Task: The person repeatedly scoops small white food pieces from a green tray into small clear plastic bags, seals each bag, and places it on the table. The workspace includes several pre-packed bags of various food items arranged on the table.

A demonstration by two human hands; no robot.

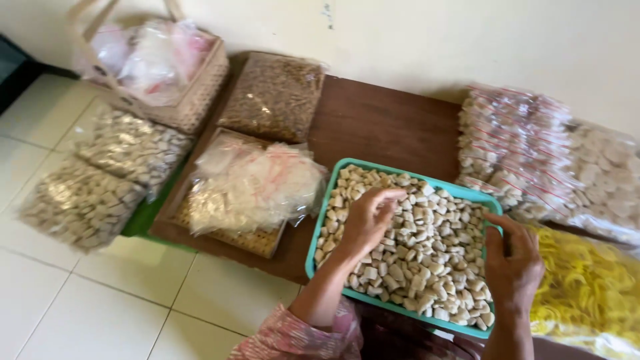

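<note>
Sorting through pale cracker pieces point(427, 253) in the teal tray point(331, 200), near centre on the wooden counter point(373, 127). Left hand point(368, 220) over the heap, grip narrow, fingertips pinched on a few pieces. Right hand point(512, 263) at the tray's right rim, grip loosely curled, holding nothing visible. Next, likely: lifting the pinch clear without spilling.

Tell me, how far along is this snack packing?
Done: sealed clear packets are stacked at the right, and more filled bags lie on the left. In hand: the left hand is in the pale crackers in the teal tray, while the right hand rests at its far edge. Left: the tray looks nearly full, and empty zip bags wait in a woven tray.
</note>
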